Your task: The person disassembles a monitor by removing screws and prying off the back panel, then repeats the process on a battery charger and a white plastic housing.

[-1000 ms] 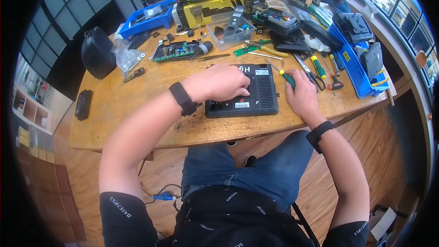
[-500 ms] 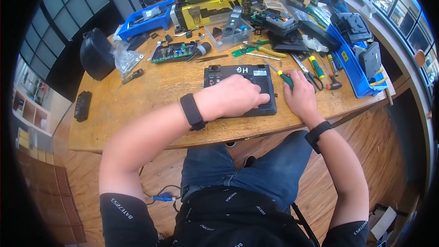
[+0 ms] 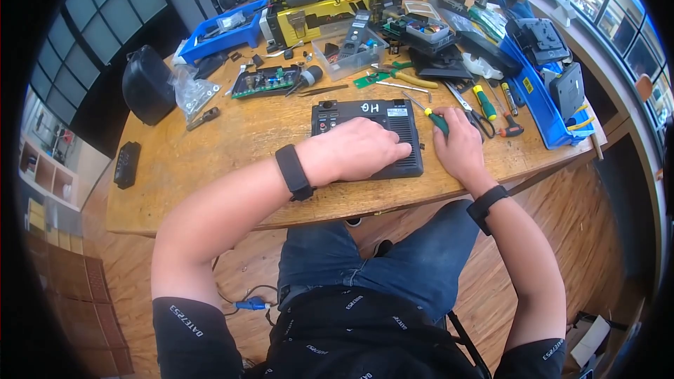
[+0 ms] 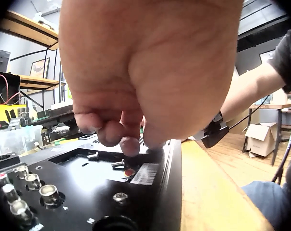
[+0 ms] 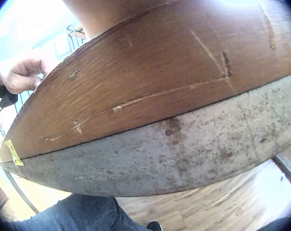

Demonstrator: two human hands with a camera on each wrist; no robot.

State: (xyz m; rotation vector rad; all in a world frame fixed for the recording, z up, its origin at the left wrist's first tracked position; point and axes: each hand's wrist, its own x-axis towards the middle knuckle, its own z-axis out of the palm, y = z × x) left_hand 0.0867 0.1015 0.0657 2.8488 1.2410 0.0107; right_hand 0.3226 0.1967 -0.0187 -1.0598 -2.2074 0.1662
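A flat black electronic device [image 3: 401,123], with a vent grille, "HQ" lettering and a row of metal sockets [image 4: 49,193], lies on the wooden table. My left hand [image 3: 359,149] is over it, fingers curled down with their tips close over the grille side; I cannot tell whether they pinch anything. In the left wrist view, two small screws [image 4: 118,164] lie in the recessed panel under the fingers. To the device's right, my right hand [image 3: 460,146] rests at the table and grips a screwdriver [image 3: 438,122] with a green and yellow handle, its shaft pointing away and left.
Scissors [image 3: 479,118], another green-yellow screwdriver [image 3: 485,102] and an orange-black handled tool [image 3: 511,130] lie beyond the right hand. A blue bin [image 3: 539,116] stands at the right edge. A circuit board assembly [image 3: 265,83], clear plastic box [image 3: 344,63] and pliers [image 3: 414,78] lie behind the device.
My left hand has moved right across the device, from its middle to the grille side, then stayed there. The right hand keeps its hold on the screwdriver.
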